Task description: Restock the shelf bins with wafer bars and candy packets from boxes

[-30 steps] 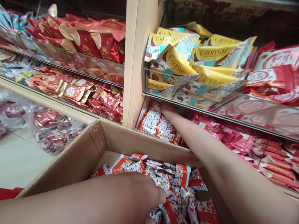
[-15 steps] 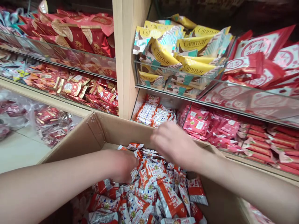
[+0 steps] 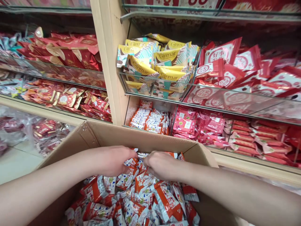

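Observation:
An open cardboard box (image 3: pixel 143 133) holds a loose heap of small white-and-red wrapped packets (image 3: pixel 141 201). My left hand (image 3: pixel 113 160) reaches into it from the left, fingers bent over the packets near the far wall. Close beside it on the right is my right hand (image 3: pixel 161 164), its fingers curled down at the heap. A white packet (image 3: pixel 142 155) shows between the two hands; whether either one grips it is unclear. Beyond the box, similar white-and-red packets (image 3: pixel 150 121) stand in rows in a lower shelf compartment.
Yellow Ginmar packets (image 3: pixel 169 56) fill the compartment above, behind a clear shelf front. Red-and-white packets (image 3: pixel 221 56) and pink packets (image 3: pixel 185 122) lie to the right. A wooden upright (image 3: pixel 107 62) divides the shelves. Plastic bags (image 3: pixel 44 133) lie on the left.
My right hand has come down from the box's far edge to the heap. My left hand has moved slightly up, beside it. The view has shifted, showing more upper shelf.

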Available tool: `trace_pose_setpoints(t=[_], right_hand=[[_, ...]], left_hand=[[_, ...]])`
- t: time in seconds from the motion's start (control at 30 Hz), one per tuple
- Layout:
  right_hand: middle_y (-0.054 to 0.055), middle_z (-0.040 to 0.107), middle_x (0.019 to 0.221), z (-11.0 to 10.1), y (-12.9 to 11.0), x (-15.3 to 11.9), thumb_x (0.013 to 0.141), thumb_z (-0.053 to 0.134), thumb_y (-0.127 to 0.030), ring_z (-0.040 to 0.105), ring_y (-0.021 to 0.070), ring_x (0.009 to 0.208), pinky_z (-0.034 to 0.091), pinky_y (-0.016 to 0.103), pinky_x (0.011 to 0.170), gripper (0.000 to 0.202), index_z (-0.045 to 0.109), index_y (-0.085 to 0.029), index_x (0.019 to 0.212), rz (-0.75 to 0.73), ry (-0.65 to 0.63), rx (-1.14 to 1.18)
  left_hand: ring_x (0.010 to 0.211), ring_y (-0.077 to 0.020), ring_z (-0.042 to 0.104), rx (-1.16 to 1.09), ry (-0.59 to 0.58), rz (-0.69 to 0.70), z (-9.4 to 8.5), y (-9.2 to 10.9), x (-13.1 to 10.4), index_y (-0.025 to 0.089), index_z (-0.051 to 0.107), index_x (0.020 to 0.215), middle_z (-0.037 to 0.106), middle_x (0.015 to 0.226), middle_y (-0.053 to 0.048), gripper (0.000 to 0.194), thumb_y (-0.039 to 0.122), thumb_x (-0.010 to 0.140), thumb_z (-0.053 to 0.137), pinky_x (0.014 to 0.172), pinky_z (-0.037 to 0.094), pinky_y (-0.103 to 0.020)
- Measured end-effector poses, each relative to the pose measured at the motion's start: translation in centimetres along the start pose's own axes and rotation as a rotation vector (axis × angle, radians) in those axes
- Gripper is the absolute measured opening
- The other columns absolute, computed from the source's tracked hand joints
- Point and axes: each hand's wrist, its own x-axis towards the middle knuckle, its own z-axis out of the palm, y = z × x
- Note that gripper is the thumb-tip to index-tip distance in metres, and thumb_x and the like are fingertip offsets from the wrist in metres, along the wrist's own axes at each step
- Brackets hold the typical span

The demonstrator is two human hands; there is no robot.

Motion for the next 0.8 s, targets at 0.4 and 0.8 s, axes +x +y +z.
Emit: trace_pose_setpoints(t=[0.4, 0.8], right_hand=[[-0.003, 0.053, 0.066, -2.3, 0.3, -0.2, 0.075, 0.060, -0.036, 0.050, 0.0071, 0.054, 0.039, 0.019, 0.049, 0.023, 0.049, -0.017, 0.081, -0.005, 0.559, 1.169], [-0.002, 0.058, 0.072, -2.5, -0.8, -0.4, 0.062, 0.072, -0.040, 0.056, 0.0097, 0.057, 0.050, 0.025, 0.052, 0.040, 0.045, -0.019, 0.084, -0.002, 0.458, 1.431]], left_hand=[[0.070, -0.0160, 0.057, -0.738, 0.204, -0.018, -0.8, 0.8, 0.6, 0.019, 0.040, 0.109, 0.060, 0.077, 0.001, 0.048, 0.029, 0.068, 0.061, 0.066, 0.044, -0.031], [0.071, -0.0139, 0.060, -1.206, 0.392, -0.122, -0.9, 3.5, -0.8, 0.018, 0.052, 0.089, 0.063, 0.076, 0.001, 0.033, 0.035, 0.065, 0.068, 0.070, 0.046, -0.030]])
